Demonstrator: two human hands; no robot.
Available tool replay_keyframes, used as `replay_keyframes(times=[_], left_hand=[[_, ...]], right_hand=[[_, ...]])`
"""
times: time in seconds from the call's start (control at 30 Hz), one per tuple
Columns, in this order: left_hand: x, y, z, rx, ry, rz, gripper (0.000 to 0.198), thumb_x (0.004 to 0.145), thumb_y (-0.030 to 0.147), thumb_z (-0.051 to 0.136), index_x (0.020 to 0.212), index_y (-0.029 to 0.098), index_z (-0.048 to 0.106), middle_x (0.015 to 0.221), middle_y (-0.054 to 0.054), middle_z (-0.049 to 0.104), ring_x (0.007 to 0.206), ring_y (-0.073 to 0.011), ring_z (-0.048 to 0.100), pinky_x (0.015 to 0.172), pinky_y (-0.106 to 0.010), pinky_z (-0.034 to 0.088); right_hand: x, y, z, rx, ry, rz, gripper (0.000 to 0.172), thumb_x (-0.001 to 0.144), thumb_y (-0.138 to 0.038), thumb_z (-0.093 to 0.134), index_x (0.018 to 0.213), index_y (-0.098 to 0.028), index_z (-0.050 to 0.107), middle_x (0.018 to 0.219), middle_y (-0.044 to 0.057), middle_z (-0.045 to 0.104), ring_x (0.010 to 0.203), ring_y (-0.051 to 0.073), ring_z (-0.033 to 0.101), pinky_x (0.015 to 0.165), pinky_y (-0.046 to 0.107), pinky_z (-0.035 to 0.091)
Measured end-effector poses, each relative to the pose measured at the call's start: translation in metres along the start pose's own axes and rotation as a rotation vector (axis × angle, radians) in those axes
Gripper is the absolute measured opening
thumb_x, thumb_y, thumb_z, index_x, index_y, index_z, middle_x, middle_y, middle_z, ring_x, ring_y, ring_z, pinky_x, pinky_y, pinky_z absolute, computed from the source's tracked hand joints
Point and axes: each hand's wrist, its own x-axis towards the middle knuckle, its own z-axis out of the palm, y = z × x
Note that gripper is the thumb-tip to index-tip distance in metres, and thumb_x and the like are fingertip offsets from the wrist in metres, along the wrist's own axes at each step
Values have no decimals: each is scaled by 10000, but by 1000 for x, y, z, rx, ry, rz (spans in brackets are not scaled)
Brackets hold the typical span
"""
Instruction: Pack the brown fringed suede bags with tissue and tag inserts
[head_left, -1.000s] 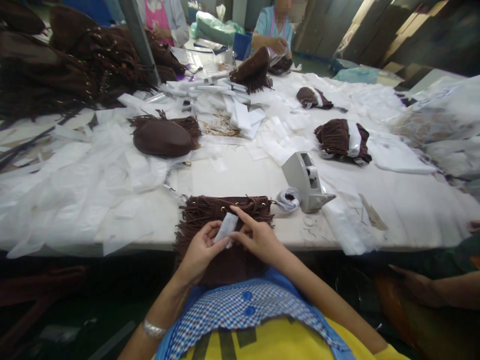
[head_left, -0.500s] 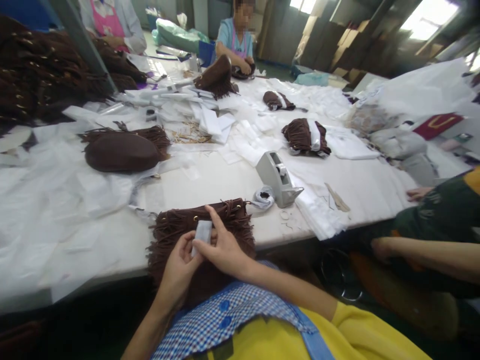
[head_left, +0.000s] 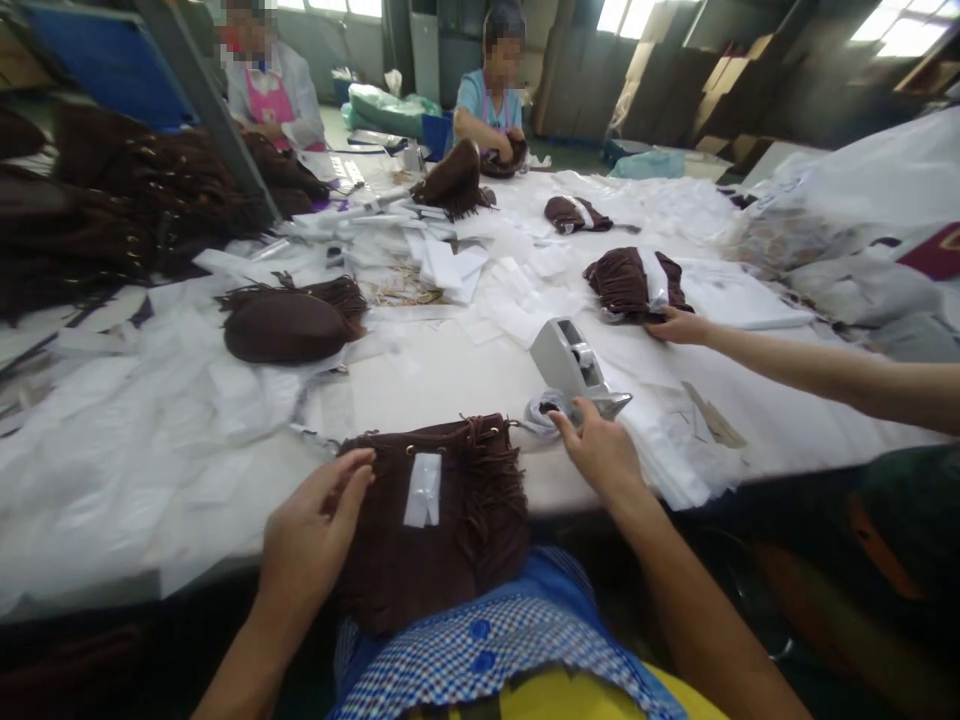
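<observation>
- Fringed brown bag [head_left: 442, 510] lies flat, half on the near edge of the table [head_left: 450, 375] and half hanging into the person's lap. It's dark suede-looking stuff with rows of fringe and small metal studs along the top.
- A white strip [head_left: 424, 489] sits upright on the bag's front with nothing pinning it. My guess is that's the weak spot: neither hand is on it, so a nudge to the bag could tip it off or skew it.
- The left hand [head_left: 311, 530] is at the bag's upper left corner, fingers loosely curled with the tips brushing the edge, and it grips nothing. That's a light hold, so the overhanging bag could slide toward the lap.
- The right hand [head_left: 600, 450] is stretched out to the front of the grey tape dispenser [head_left: 570, 360], fingertips by the cutter. It's too blurry to tell if they're pinching tape. The toothed edge looks like a nick risk.
- A white wrapped bundle [head_left: 541, 410] lies just beside the dispenser.
- Further out, a co-worker's hand [head_left: 679, 326] rests on another fringed bag [head_left: 634, 283].
</observation>
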Motion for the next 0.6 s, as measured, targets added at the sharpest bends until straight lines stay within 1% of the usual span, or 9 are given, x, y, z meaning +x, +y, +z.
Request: replay_keyframes(times=[0.07, 0.13, 0.23, 0.3, 0.4, 0.43, 0.5, 0.53, 0.6], left_hand=[[24, 10, 5, 104, -6, 217, 350, 954, 476, 506, 1150, 247, 686, 1193, -39, 712, 1101, -229, 666, 1013, -382, 495], [46, 18, 17, 178, -155, 340, 361, 983, 435, 470, 1201, 224, 665, 1248, -60, 691, 1172, -233, 626, 1041, -387, 466], [67, 24, 32, 296, -412, 375, 355, 982, 427, 487, 1201, 220, 673, 1156, -71, 725, 1076, -249, 658, 947, -401, 504], [71, 24, 35, 330, -500, 412, 320, 950, 439, 556, 1163, 245, 695, 1073, -51, 743, 1007, -245, 666, 896, -392, 509], [68, 25, 32, 279, -581, 510, 251, 923, 418, 616, 1109, 283, 715, 1051, -16, 741, 968, -206, 660, 865, -345, 498], [66, 26, 30, 263, -598, 546, 226, 931, 398, 609, 1094, 287, 720, 1045, -10, 740, 957, -196, 657, 856, -334, 494], [61, 29, 28, 257, -593, 621, 203, 951, 359, 584, 1077, 280, 722, 1014, -11, 737, 932, -191, 647, 829, -327, 484], [58, 31, 28, 263, -579, 656, 201, 958, 343, 571, 1078, 275, 718, 997, -15, 734, 918, -194, 641, 813, -331, 479], [53, 36, 27, 270, -545, 715, 204, 969, 317, 551, 1091, 263, 706, 989, -25, 729, 903, -203, 629, 791, -339, 469]], right_hand=[[18, 5, 10, -67, -66, 19, 704, 958, -643, 393, 1440, -133, 444, 962, 208, 731, 904, 343, 712, 760, 383, 487], [30, 3, 21, -57, -119, 21, 705, 964, -636, 380, 1468, -144, 402, 1020, 220, 722, 945, 350, 707, 776, 387, 484], [42, -4, 32, -19, -127, 12, 611, 971, -514, 456, 1445, -129, 421, 1018, 204, 725, 964, 336, 703, 797, 368, 477], [47, -8, 30, 15, -95, -11, 529, 957, -420, 503, 1402, -136, 470, 968, 167, 738, 937, 314, 708, 793, 349, 473], [52, -21, 14, 115, 46, -74, 411, 951, -389, 519, 1311, -194, 558, 950, 105, 746, 900, 282, 706, 778, 330, 472], [52, -30, 6, 159, 104, -125, 380, 952, -387, 524, 1283, -209, 577, 984, 92, 745, 898, 268, 703, 776, 322, 471], [53, -52, -7, 243, 184, -305, 328, 946, -365, 555, 1239, -224, 596, 1056, 72, 733, 898, 233, 694, 773, 298, 466], [52, -66, -11, 271, 184, -421, 303, 938, -354, 581, 1212, -228, 606, 1073, 63, 727, 900, 219, 687, 771, 287, 463], [50, -93, -14, 288, 116, -669, 253, 921, -344, 628, 1145, -227, 625, 1069, 53, 717, 931, 203, 667, 782, 274, 455]])
